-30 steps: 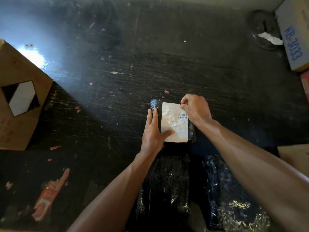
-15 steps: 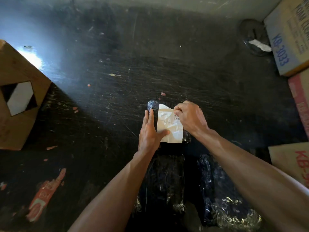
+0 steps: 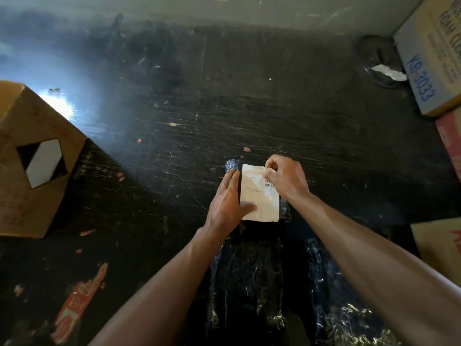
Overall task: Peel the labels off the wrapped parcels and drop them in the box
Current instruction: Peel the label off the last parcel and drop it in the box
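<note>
Label: white paper rectangle just right of frame centre, stuck on a small black film-wrapped parcel whose corners peek out around it.

- My right hand has thumb and forefinger curled into a pinch on the label's upper right corner. That corner looks slightly raised; the rest of the sheet lies flat.
- My left hand lies flat along the label's left edge, fingers straight and together. The thumb tip presses on the paper's lower left corner. It pins and grips nothing.

Handling, my read:
- The paper is thin and light, and likely to tear if yanked or pulled steeply.
- I would peel low and slow, on the diagonal from the pinched corner.
- The film looks slick and soft, and the parcel is probably light enough to rise with the label unless pinned.
- The thumb sits on paper that has to come up, so it should shift onto the film.

Writing: a barcode sits near the label's upper right, with faint print lines to its left, too small to read.

Outward:
- Two more wrapped parcels lie at bottom centre and bottom right. I see no labels on them.
- A brown cardboard box stands at frame left with a black-and-white hexagon on its face. I take it for the drop box, but I cannot tell where it opens.
- In the upper right is a carton printed "KB-3033" in blue. Its other lettering is cut off by the frame edge.
- A pink carton is below it.
- A red printed wrapper lies at lower left on the scratched black surface. Its text is illegible.
</note>
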`<act>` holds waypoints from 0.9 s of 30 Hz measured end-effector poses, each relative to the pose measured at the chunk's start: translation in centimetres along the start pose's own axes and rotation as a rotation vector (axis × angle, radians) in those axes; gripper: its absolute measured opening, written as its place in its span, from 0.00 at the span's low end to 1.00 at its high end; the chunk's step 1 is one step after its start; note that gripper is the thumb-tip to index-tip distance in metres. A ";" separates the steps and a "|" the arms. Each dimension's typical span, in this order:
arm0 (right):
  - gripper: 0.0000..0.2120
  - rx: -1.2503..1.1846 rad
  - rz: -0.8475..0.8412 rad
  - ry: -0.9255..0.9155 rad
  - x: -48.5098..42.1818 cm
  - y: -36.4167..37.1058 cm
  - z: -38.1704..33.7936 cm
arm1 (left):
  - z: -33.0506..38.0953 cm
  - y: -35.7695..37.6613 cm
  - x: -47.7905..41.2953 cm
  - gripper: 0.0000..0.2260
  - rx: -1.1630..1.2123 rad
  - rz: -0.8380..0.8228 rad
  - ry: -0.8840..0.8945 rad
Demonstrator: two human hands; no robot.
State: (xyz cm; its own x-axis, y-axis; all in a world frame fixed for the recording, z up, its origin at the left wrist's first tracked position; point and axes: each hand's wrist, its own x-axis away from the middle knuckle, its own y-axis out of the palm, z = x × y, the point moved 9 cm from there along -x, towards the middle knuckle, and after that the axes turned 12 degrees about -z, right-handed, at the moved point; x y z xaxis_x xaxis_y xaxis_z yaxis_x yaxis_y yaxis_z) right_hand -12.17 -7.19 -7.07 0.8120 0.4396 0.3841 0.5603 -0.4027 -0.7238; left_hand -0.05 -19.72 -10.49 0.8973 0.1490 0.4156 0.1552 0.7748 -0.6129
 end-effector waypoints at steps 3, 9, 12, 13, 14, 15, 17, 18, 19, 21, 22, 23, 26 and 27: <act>0.11 -0.028 -0.036 0.003 -0.6 0.2 0.2 | -0.2 0.4 0.3 0.50 0.010 0.013 0.013; 0.08 0.009 -0.145 0.022 -2.2 1.1 0.1 | 0.1 1.5 0.9 0.56 -0.021 -0.037 0.074; 0.02 -0.021 -0.104 0.003 -2.0 1.0 0.0 | 0.6 1.7 1.0 0.56 -0.057 -0.002 0.074; 0.02 -0.029 -0.086 -0.008 -1.8 0.9 0.0 | 0.7 1.7 1.0 0.56 -0.058 0.025 0.063; 0.02 -0.039 -0.068 -0.025 -1.6 0.8 -0.1 | 0.7 1.7 0.9 0.56 -0.058 0.049 0.052; 0.02 -0.047 -0.049 -0.043 -1.4 0.6 -0.1 | 0.7 1.8 0.8 0.56 -0.060 0.063 0.041; 0.02 -0.055 -0.016 -0.078 -0.9 0.2 -0.1 | 0.7 2.0 0.6 0.56 -0.066 0.070 0.034; 0.02 -0.055 -0.005 -0.095 -0.7 0.0 -0.2 | 0.9 2.0 0.5 0.56 -0.065 0.069 0.033; 0.02 -0.053 0.005 -0.113 -0.5 -0.1 -0.2 | 1.0 2.0 0.4 0.56 -0.058 0.071 0.030; 0.02 -0.055 0.016 -0.151 0.0 -0.3 -0.4 | 1.1 1.9 0.2 0.56 -0.037 0.070 0.022; 0.02 -0.049 0.019 -0.168 0.3 -0.5 -0.6 | 1.1 1.9 0.1 0.56 -0.031 0.066 0.022; 0.03 -0.039 0.023 -0.180 0.6 -0.6 -0.7 | 1.2 1.9 0.0 0.56 -0.030 0.064 0.022; 0.04 -0.049 0.039 -0.196 1.4 -1.0 -0.7 | 0.9 1.9 -0.3 0.56 -0.053 0.072 0.013; 0.04 -0.057 0.043 -0.199 1.6 -1.1 -0.7 | 0.7 1.9 -0.3 0.56 -0.056 0.071 0.008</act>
State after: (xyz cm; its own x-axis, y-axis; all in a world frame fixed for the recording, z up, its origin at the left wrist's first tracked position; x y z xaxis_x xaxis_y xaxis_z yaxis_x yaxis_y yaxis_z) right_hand -11.36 -6.58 -5.21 0.7903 0.5687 0.2281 0.5386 -0.4673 -0.7011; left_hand -0.37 -17.83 -11.31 0.9102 0.1968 0.3644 0.1139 0.7269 -0.6772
